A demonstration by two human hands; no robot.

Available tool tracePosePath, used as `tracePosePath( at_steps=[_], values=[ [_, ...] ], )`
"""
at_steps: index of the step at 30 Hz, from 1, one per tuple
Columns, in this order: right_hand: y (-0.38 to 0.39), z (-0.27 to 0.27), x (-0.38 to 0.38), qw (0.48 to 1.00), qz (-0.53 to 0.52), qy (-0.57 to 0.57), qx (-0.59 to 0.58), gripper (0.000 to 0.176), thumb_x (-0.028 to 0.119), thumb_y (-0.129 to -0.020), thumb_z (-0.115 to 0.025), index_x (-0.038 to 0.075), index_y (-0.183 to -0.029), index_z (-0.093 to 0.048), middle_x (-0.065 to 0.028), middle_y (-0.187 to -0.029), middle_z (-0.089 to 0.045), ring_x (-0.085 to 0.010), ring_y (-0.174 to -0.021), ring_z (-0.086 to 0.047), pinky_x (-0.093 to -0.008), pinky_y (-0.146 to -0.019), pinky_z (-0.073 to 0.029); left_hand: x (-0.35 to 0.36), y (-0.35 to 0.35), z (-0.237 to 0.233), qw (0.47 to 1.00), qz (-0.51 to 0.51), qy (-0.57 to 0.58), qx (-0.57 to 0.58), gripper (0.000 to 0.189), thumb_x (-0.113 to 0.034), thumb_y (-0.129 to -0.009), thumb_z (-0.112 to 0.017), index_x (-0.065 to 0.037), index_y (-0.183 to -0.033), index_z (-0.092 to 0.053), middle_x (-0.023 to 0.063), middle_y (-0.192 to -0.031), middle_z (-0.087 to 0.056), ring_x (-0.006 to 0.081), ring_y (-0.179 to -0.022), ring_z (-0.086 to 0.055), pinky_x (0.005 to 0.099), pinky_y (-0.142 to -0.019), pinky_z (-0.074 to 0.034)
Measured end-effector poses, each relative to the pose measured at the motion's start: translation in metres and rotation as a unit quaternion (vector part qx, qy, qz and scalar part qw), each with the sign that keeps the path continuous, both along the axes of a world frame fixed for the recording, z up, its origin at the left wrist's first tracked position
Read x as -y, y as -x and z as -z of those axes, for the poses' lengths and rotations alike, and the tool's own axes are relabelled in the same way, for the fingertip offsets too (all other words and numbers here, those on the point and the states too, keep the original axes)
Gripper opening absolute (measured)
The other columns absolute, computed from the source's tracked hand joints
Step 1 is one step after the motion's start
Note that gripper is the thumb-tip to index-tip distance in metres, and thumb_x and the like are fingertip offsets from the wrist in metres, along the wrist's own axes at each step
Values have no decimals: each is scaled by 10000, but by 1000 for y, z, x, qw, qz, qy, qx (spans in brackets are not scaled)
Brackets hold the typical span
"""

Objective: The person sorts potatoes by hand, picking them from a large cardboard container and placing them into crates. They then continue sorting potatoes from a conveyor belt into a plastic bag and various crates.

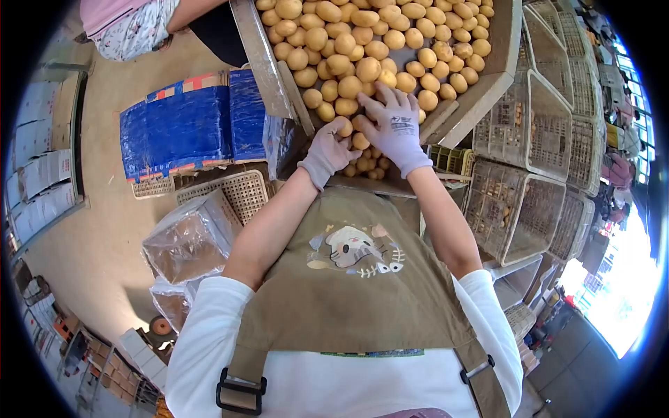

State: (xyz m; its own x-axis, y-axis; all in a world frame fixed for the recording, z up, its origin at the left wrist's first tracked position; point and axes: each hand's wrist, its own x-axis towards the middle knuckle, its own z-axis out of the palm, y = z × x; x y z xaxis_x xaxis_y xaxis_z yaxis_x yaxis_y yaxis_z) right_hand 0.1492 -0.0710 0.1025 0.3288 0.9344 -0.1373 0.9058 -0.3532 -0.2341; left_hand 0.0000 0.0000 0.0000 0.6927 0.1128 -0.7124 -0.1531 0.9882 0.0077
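Yellow potatoes (pixel 368 69) cover a metal sorting tray (pixel 296 104) that narrows toward me. My left hand (pixel 327 153), in a pale glove, is at the tray's narrow mouth with its fingers curled around a potato (pixel 343 127). Beside it, my right hand (pixel 397 131), gloved the same way, lies palm down over the front potatoes. Its fingers are spread, with the tips among the potatoes and the thumb toward the left hand. Below the mouth, more potatoes (pixel 366 166) lie close to my apron, partly hidden by both hands.
Stacked plastic crates (pixel 526 174), some holding potatoes, stand on the right. On the left are blue-wrapped boxes (pixel 178 125), a beige crate (pixel 240 195) and a plastic-lined carton (pixel 188 240). Another person's pink sleeve (pixel 111 15) shows at upper left. White cartons (pixel 42 184) line the far left.
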Motion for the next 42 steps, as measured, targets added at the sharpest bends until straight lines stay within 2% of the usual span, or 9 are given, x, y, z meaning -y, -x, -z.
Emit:
tracePosePath(
  at_steps=[9, 11, 14, 18, 23, 27, 30, 34, 42],
  values=[
    [-6, -2, 16, 996, -44, 40, 62, 439, 340, -837, -686, 242, -1264, -669, -82, -1496, -478, -349, -1378, -422, -587, -1095, -309, -15, 3, -39, 998, -30, 35, 41, 692, -661, -977, -386, -206, -1499, -390, 58, -1527, -427, 312, -1423, -359, 685, -1140, -166],
    [-33, 2, 4, 976, 98, 50, -190, 343, 312, -845, -674, 193, -1165, -710, -97, -1355, -592, -337, -1218, -559, -546, -1036, -384, -13, 3, -20, 999, -13, 23, 23, 659, -639, -977, -412, -212, -1478, -412, 47, -1498, -453, 302, -1410, -374, 676, -1137, -185],
    [-39, 2, 0, 984, 118, -122, 48, 379, 363, -885, -640, 149, -1193, -695, -94, -1363, -594, -355, -1231, -558, -512, -1078, -367, 11, 11, 82, 982, 37, -186, 24, 623, -596, -959, -493, -220, -1452, -432, 30, -1454, -490, 284, -1389, -397, 676, -1121, -216],
    [-76, -25, -12, 978, 198, -1, -70, 421, 407, -870, -598, 166, -1203, -688, -97, -1342, -621, -332, -1166, -623, -434, -1018, -460, -6, 5, -14, 997, -5, -71, -20, 716, -623, -894, -593, -234, -1467, -412, 26, -1482, -460, 283, -1413, -373, 711, -1108, -205],
    [-166, 4, -38, 970, 231, -73, -22, 609, 365, -868, -531, 196, -1453, -512, -217, -1490, -449, -377, -1341, -473, -438, -1077, -424, -8, 1, -21, 998, -43, 6, 40, 944, -788, -803, -571, -233, -1528, -333, 28, -1582, -330, 321, -1483, -267, 742, -1117, -145],
    [-168, -20, -62, 967, 248, 51, -40, 637, 513, -820, -651, 178, -1353, -558, -214, -1351, -577, -384, -1237, -572, -433, -1033, -456, -10, -1, -29, 994, -30, -4, 106, 1024, -832, -776, -546, -233, -1561, -274, 33, -1616, -289, 346, -1489, -247, 728, -1122, -183],
    [-173, -7, -55, 960, 270, -44, -68, 516, 417, -807, -701, 100, -1185, -549, -213, -1262, -623, -382, -1138, -624, -442, -939, -493, -10, 2, -31, 992, -23, -19, 124, 977, -824, -821, -484, -218, -1560, -283, 45, -1619, -291, 352, -1488, -255, 729, -1118, -196],
    [-193, -28, -46, 942, 318, -86, 62, 592, 452, -839, -635, 112, -1311, -529, -224, -1253, -605, -393, -1132, -624, -457, -931, -514, -11, 0, -24, 990, -36, -8, 133, 945, -815, -856, -429, -204, -1562, -288, 53, -1621, -289, 357, -1488, -257, 727, -1114, -208],
    [-208, -47, -37, 974, 211, 78, -24, 841, 635, -734, -721, 97, -1356, -547, -231, -1333, -556, -374, -1232, -574, -438, -1021, -462, -1, -9, -8, 988, -52, -26, 144, 1056, -862, -787, -485, -205, -1579, -245, 48, -1633, -261, 361, -1499, -229, 708, -1123, -219]
  ],
)
